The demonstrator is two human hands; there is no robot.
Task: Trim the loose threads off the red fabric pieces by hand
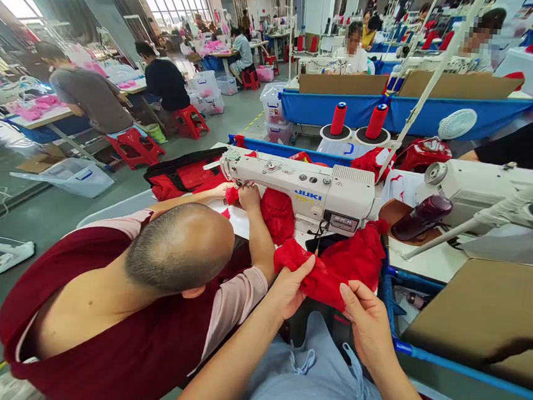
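A piece of red fabric point(322, 284) is stretched between my two hands in front of my body. My left hand point(292, 286) grips its left part, thumb on top and fingers underneath. At its right edge my right hand point(366, 311) pinches the cloth between thumb and fingers. More red fabric point(359, 255) lies bunched just behind, on the sewing table. A white sewing machine point(295, 187) stands beyond it, with another red bundle point(278, 216) under its arm.
A co-worker point(144, 314) sits close on my left, hands at the machine's needle end. On the right are a second sewing machine point(486, 188), a dark bottle point(422, 217) and a cardboard sheet point(466, 317). Red thread cones point(376, 121) stand behind the machine.
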